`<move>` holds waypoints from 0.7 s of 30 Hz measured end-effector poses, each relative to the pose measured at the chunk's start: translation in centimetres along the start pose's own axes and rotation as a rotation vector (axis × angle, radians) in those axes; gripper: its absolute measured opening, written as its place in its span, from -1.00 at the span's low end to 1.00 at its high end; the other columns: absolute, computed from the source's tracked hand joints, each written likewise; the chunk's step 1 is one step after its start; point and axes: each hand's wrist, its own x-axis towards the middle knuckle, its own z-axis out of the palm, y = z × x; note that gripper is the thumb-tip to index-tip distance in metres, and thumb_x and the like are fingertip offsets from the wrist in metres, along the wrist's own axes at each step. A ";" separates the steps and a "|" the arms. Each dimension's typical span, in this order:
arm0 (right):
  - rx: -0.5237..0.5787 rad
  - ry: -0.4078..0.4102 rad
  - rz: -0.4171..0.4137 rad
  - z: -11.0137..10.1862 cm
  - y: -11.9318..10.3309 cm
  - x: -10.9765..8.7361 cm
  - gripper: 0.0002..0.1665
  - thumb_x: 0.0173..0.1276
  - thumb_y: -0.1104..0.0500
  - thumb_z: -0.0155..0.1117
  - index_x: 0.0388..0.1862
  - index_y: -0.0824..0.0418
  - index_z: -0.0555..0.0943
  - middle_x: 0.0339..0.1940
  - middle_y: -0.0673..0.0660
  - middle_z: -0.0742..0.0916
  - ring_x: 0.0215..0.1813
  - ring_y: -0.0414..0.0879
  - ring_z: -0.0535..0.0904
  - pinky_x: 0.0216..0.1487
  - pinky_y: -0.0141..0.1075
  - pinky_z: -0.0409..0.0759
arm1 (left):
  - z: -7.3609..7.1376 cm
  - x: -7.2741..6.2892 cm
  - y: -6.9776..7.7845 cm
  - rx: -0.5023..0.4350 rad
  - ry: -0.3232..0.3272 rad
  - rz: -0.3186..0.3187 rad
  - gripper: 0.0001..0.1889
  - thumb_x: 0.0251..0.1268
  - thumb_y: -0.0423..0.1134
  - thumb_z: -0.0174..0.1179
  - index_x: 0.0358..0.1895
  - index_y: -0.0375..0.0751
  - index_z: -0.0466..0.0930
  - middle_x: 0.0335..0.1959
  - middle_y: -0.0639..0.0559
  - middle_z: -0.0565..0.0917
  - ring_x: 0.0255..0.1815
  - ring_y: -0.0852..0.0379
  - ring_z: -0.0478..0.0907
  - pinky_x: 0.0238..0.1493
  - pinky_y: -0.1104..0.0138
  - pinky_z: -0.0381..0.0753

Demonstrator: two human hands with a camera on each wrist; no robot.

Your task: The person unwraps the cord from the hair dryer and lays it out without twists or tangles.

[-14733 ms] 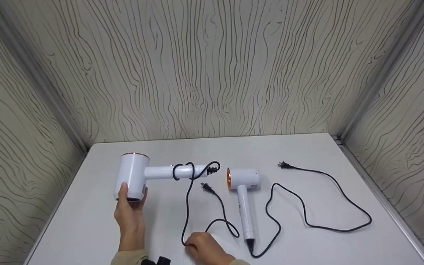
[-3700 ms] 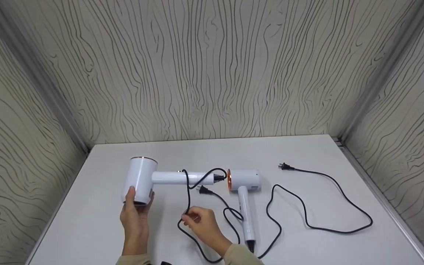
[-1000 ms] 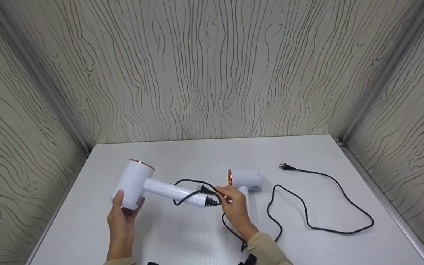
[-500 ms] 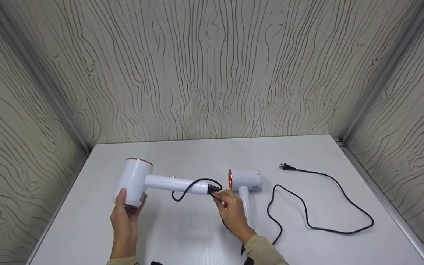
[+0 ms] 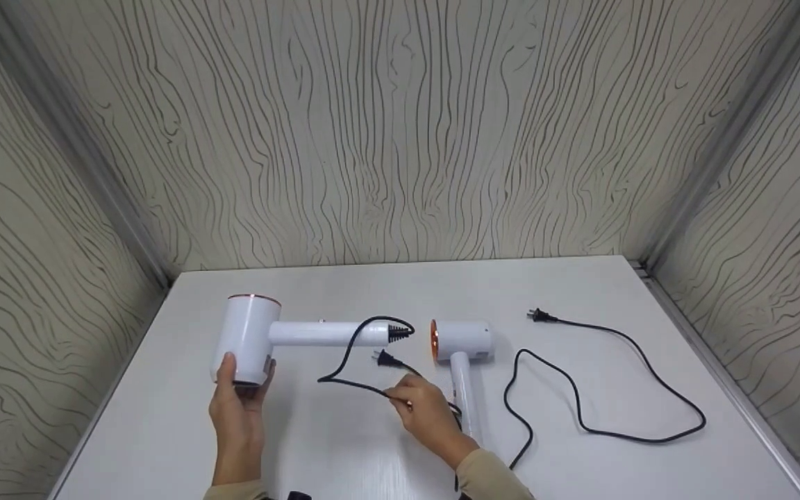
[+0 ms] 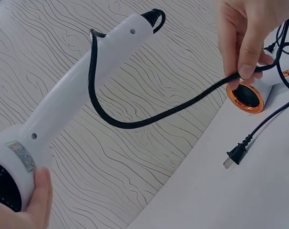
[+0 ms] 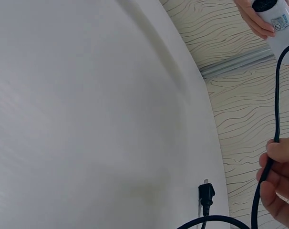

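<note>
My left hand (image 5: 239,420) grips a white hair dryer (image 5: 251,337) by the lower end of its barrel, thumb in front. Its handle (image 5: 323,333) points right, roughly level, held above the table. From the handle's end a black cord (image 6: 135,125) bends back across the handle, then runs to my right hand (image 5: 428,413). That hand pinches the cord between thumb and fingers, seen closely in the right wrist view. The cord's plug (image 5: 387,358) lies on the table behind the right hand. Part of the cord is hidden by this hand.
A second white hair dryer (image 5: 466,340) with an orange rim lies just right of my right hand. Its black cord (image 5: 577,410) snakes to the right, ending in a plug (image 5: 542,315). Wood-patterned walls (image 5: 400,139) enclose the white table (image 5: 344,285) at the back and sides.
Fourteen seconds ago the cord was wound several times round the handle; now it crosses once. In the last second the handle tilted back up to level, and my right hand drew the cord down-left.
</note>
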 end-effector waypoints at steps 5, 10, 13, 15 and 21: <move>-0.058 -0.145 -0.073 0.7 -0.4 -0.4 -0.85 0.16 0.38 0.33 -0.35 0.21 0.78 -0.48 0.02 0.69 -0.39 -0.26 0.59 -0.37 -0.57 0.55 | 0.2 -0.1 0.1 -0.028 0.002 0.005 -0.35 0.42 0.24 -0.12 0.42 0.06 -0.04 0.16 0.20 0.29 0.21 0.19 0.40 0.29 0.37 0.55; -0.098 -0.255 -0.105 1.1 -0.7 -0.7 -0.85 0.19 0.35 0.32 -0.34 0.19 0.79 -0.48 0.00 0.71 -0.40 -0.31 0.59 -0.40 -0.62 0.52 | 0.6 -0.2 0.2 -0.089 -0.002 -0.002 -0.37 0.43 0.22 -0.12 0.41 0.08 -0.05 0.17 0.19 0.27 0.20 0.19 0.40 0.25 0.40 0.58; -0.129 -0.293 -0.122 1.4 -0.8 -0.9 -0.84 0.18 0.34 0.33 -0.35 0.16 0.80 -0.48 -0.01 0.72 -0.39 -0.30 0.61 -0.40 -0.62 0.52 | 0.7 -0.2 0.2 -0.113 -0.002 -0.004 -0.36 0.43 0.21 -0.11 0.42 0.08 -0.06 0.17 0.19 0.27 0.21 0.19 0.39 0.25 0.41 0.58; -0.147 -0.322 -0.123 1.6 -0.8 -1.0 -0.84 0.16 0.34 0.34 -0.35 0.15 0.80 -0.48 -0.01 0.72 -0.39 -0.29 0.61 -0.39 -0.61 0.53 | 0.8 -0.1 0.2 -0.125 0.001 -0.004 -0.36 0.42 0.21 -0.09 0.42 0.07 -0.06 0.16 0.19 0.27 0.21 0.19 0.39 0.22 0.41 0.60; -0.182 -0.391 -0.103 2.1 -0.5 -1.4 -0.85 0.14 0.32 0.35 -0.38 0.14 0.80 -0.49 -0.02 0.72 -0.40 -0.32 0.60 -0.38 -0.60 0.53 | 0.9 0.0 0.2 -0.149 0.002 -0.008 -0.35 0.42 0.20 -0.08 0.42 0.05 -0.04 0.15 0.20 0.28 0.19 0.21 0.38 0.22 0.42 0.60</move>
